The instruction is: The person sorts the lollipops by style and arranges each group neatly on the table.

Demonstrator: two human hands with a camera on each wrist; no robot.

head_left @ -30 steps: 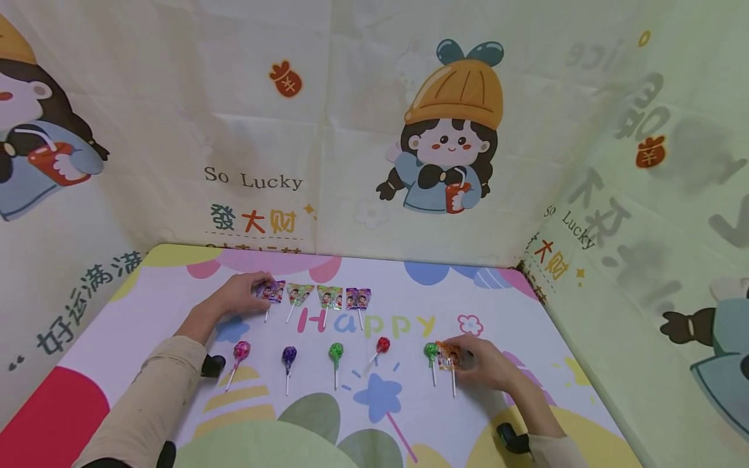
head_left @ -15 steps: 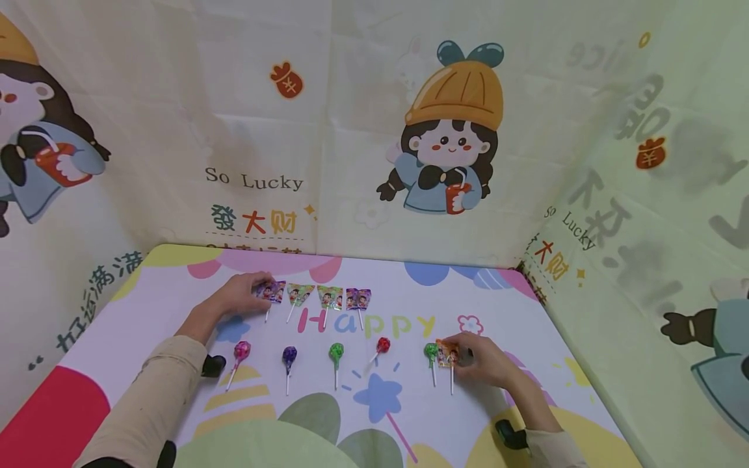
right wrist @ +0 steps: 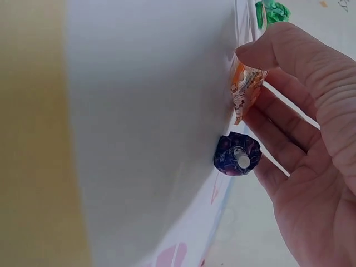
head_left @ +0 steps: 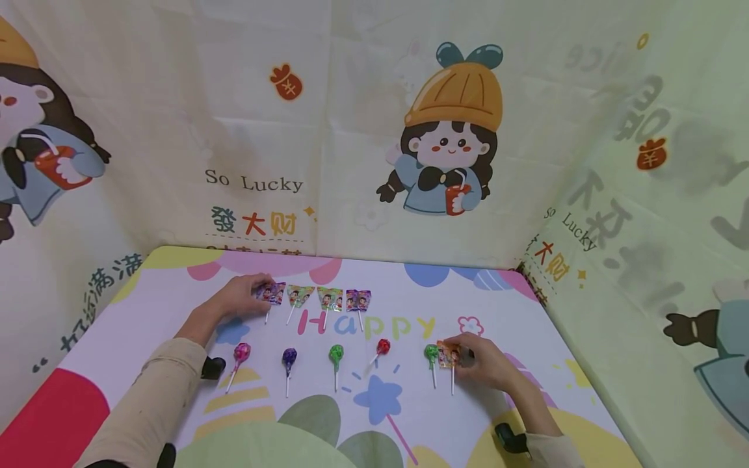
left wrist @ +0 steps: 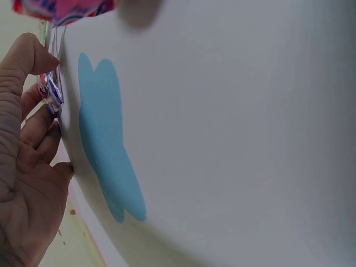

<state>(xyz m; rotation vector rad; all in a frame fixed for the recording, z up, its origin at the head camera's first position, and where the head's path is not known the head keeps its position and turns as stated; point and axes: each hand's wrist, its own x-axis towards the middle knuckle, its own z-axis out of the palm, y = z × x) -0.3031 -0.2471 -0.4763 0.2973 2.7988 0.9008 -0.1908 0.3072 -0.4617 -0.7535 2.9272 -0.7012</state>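
At the left end of the back row, my left hand (head_left: 234,298) pinches a purple flat-wrapped lollipop (head_left: 275,293); its shiny wrapper (left wrist: 51,94) shows between thumb and fingers in the left wrist view. My right hand (head_left: 484,361) holds an orange flat-wrapped lollipop (head_left: 448,354) by the wrapper, close beside a green round lollipop (head_left: 431,353). In the right wrist view the orange wrapper (right wrist: 246,86) lies between thumb and fingers. A dark purple round lollipop (right wrist: 236,154) sits near the fingers there, mostly hidden by the hand in the head view.
Right of my left hand lie two green flat-wrapped lollipops (head_left: 330,299) and another purple one (head_left: 359,300). The front row has pink (head_left: 242,352), dark purple (head_left: 289,357), green (head_left: 336,353) and red (head_left: 383,346) round lollipops. Printed cloth walls (head_left: 351,162) enclose the table.
The orange lollipop's stick has swung slightly left in my right hand. My left hand and the lollipops in both rows stay where they were.
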